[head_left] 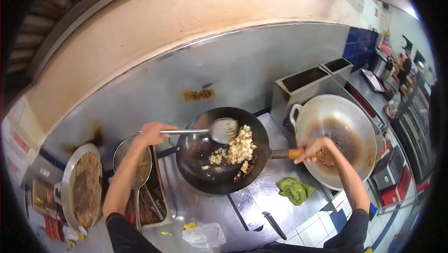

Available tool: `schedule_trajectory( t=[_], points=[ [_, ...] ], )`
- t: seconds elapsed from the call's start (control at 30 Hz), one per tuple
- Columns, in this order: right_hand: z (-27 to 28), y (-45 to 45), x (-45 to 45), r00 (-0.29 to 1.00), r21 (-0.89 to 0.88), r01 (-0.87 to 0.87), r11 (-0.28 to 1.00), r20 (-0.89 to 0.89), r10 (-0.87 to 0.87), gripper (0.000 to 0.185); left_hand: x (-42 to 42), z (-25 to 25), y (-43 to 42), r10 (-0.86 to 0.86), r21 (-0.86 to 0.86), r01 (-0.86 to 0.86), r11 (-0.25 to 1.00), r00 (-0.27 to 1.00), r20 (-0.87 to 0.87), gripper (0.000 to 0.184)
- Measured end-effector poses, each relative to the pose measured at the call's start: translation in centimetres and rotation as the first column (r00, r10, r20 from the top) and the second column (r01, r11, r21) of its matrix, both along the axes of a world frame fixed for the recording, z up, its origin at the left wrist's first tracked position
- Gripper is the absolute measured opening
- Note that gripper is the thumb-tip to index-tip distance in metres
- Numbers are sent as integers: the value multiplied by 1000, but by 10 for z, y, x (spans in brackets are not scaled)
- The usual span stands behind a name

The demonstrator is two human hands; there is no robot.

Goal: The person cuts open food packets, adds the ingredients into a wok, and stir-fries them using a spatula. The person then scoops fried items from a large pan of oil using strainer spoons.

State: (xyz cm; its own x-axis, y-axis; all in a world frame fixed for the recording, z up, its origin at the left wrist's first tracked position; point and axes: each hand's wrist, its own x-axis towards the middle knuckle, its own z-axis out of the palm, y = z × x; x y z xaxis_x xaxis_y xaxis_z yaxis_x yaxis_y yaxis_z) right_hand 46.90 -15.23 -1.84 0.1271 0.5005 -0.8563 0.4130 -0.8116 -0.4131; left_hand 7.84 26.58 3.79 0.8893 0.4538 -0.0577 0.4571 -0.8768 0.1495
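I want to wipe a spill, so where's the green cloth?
In the head view, the green cloth lies on the steel counter, right of the black wok.

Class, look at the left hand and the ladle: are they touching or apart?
Touching. The head view shows the left hand closed around the shaft of the ladle, which extends out of the fist towards the wok.

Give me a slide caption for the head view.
Left hand holds a ladle over a wok of food; right hand grips the wok's handle.
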Motion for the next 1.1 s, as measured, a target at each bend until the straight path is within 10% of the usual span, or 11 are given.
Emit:
schedule_trajectory(
  t=[0.17,0.47,0.6,0.67,0.83,1.1],
  points=[
    [-21,41,38,959,-47,-122,991,251,130,36,44,21,45,30,175,9,984,975,-220,37],
    [-29,28,28,846,28,-198,980,509,156,48,39,47,-128,-341,603,266,752,940,12,31],
    [-24,-1,-8,783,91,-275,957,598,169,49,-68,2,-211,29,500,-84,862,993,117,41],
    [-27,-17,-37,762,117,-278,954,632,145,54,-121,-32,-247,330,165,-349,922,934,136,33],
    [-40,-59,-124,999,311,20,950,-46,-6,32,-160,-115,-331,653,-257,-621,741,756,56,42],
    [-118,-57,-266,791,460,565,685,-538,-291,29,-123,-164,-366,799,-576,-559,596,480,362,30]
  ],
)
